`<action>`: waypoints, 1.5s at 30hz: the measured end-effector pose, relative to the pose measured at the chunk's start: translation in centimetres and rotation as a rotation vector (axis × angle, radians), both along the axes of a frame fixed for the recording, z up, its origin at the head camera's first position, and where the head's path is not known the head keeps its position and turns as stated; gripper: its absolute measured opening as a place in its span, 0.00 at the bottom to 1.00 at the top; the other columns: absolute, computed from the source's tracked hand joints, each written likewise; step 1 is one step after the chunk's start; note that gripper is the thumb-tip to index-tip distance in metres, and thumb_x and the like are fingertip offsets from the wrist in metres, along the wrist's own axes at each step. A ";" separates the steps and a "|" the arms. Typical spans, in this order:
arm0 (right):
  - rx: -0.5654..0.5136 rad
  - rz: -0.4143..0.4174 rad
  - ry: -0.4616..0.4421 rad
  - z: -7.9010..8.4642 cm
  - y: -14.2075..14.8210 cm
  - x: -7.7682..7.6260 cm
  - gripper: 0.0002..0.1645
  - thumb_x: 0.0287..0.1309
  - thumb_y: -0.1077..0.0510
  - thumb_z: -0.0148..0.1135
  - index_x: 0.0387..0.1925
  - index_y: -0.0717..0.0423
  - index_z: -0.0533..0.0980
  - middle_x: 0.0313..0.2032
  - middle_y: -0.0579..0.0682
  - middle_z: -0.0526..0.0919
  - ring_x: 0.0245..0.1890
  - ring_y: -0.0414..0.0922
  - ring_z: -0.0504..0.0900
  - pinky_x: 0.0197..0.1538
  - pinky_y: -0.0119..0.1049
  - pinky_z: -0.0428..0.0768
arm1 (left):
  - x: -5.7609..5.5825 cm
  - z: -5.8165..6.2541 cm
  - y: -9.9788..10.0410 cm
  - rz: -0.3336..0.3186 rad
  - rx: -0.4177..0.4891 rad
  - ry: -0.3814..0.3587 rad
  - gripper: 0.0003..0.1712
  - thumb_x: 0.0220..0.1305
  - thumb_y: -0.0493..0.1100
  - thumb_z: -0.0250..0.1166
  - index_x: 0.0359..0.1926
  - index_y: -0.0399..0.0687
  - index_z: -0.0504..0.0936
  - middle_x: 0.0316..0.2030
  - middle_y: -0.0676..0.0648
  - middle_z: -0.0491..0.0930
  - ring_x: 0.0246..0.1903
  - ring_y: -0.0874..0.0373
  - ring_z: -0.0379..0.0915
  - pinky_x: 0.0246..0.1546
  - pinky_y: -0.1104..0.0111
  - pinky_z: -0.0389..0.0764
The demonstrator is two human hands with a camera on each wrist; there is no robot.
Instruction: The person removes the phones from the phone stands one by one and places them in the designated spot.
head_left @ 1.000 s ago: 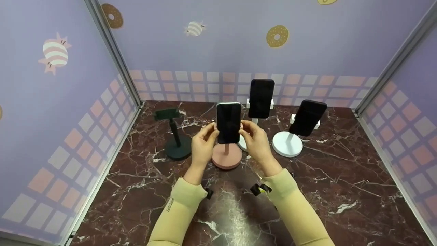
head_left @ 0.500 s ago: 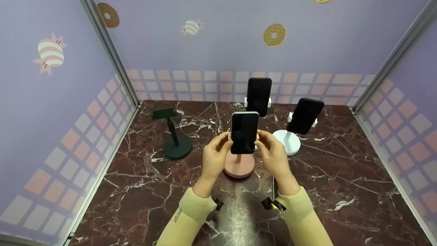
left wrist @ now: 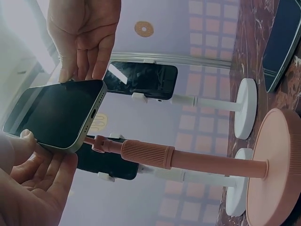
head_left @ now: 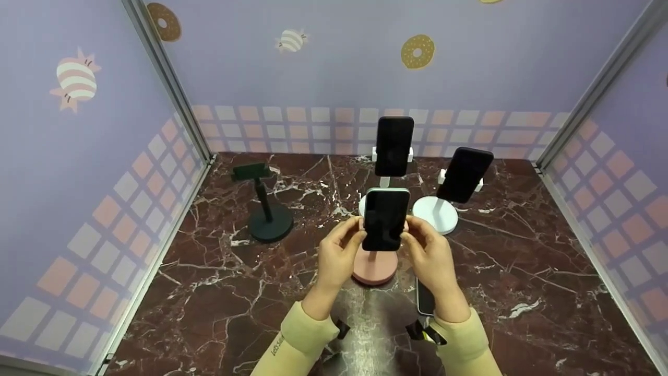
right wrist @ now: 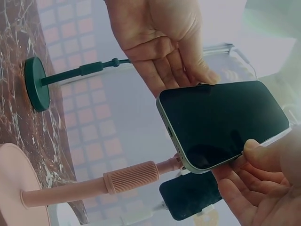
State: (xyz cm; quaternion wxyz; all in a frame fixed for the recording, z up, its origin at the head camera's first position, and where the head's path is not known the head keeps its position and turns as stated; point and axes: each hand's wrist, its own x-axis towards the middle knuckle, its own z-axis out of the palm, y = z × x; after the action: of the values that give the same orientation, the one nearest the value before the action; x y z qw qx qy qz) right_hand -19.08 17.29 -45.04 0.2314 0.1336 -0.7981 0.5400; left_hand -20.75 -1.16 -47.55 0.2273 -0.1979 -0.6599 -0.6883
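A black-screened smartphone (head_left: 386, 219) with a pale green edge sits upright on a pink phone stand (head_left: 374, 269). My left hand (head_left: 335, 258) pinches its left side, thumb on the front edge and fingers behind. On the opposite side my right hand (head_left: 434, 258) pinches it the same way. The stand's ribbed pole (left wrist: 148, 155) and round base show below the phone in the left wrist view; its clamp is mostly hidden by the phone and fingers. Whether the base touches the table, I cannot tell.
Behind stand two white phone stands, each bearing a black phone (head_left: 394, 146) (head_left: 464, 175). A dark green stand (head_left: 270, 222) without a phone is at the left. Another phone (head_left: 425, 300) lies on the marbled table, partly under my right wrist. Patterned walls enclose three sides.
Both hands have moved right and towards me, carrying the pink stand and its phone along. The phone lying on the table has come into view beside my right wrist.
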 end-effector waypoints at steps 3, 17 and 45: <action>0.003 -0.006 -0.019 -0.2 0.0 0.1 0.18 0.66 0.69 0.63 0.55 0.76 0.77 0.45 0.68 0.86 0.42 0.29 0.80 0.45 0.19 0.80 | 0.1 -0.2 0.0 0.006 -0.008 -0.002 0.17 0.66 0.29 0.66 0.54 0.22 0.81 0.44 0.29 0.83 0.44 0.65 0.80 0.49 0.74 0.84; 0.008 -0.020 -0.068 -0.8 -0.1 0.9 0.19 0.67 0.66 0.63 0.56 0.73 0.78 0.47 0.65 0.86 0.44 0.38 0.84 0.49 0.20 0.80 | 0.4 -0.9 -0.5 0.000 -0.060 0.004 0.16 0.67 0.32 0.66 0.54 0.28 0.83 0.43 0.35 0.84 0.43 0.63 0.81 0.46 0.72 0.84; 0.253 -0.157 0.390 2.9 -2.5 -0.2 0.45 0.65 0.46 0.70 0.74 0.62 0.63 0.71 0.67 0.64 0.68 0.63 0.60 0.72 0.57 0.59 | 0.4 -1.0 -0.7 -0.014 -0.073 -0.042 0.16 0.68 0.33 0.67 0.55 0.31 0.83 0.44 0.36 0.84 0.42 0.62 0.82 0.45 0.72 0.84</action>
State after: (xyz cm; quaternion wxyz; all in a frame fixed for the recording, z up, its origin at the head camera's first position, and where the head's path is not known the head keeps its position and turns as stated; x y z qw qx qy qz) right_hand -19.31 14.80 -42.11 0.4038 0.2008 -0.8076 0.3800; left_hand -20.33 -1.84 -48.59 0.2012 -0.1963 -0.6877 -0.6693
